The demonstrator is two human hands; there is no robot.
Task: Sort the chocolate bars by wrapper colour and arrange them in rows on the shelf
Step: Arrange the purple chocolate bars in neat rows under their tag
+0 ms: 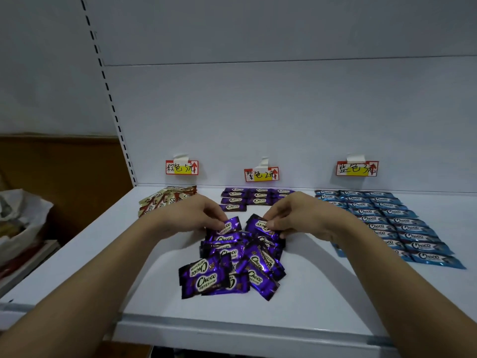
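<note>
Three colours on one shelf: brown, purple and blue wrappers, each under its own price tag.
Shelf (322, 293): white board with a white back panel; everything below lies on it.
Blue rows (392, 223): on my right, neat rows running from the back panel toward the front edge, under the right tag (357, 168).
Loose purple pile (232, 257): in the middle of the shelf, between my forearms, bars overlapping at all angles, some upside down.
Purple rows (254, 197): at the back, just beyond the pile, a few short rows under the middle tag (261, 173).
Brown bars (165, 198): back left, a slanted overlapping bunch under the left tag (182, 167).
My left hand (191, 215): palm down at the far end of the pile, thumb and fingertips pinching the left purple bar (228, 226), which stands tilted up off the heap.
My right hand (296, 215): palm down across from it, fingers curled onto the right purple bar (259, 224), gripping its near end; the bar leans on the pile.
Bag (23, 215): pale plastic, off the shelf's left end, lower down.
</note>
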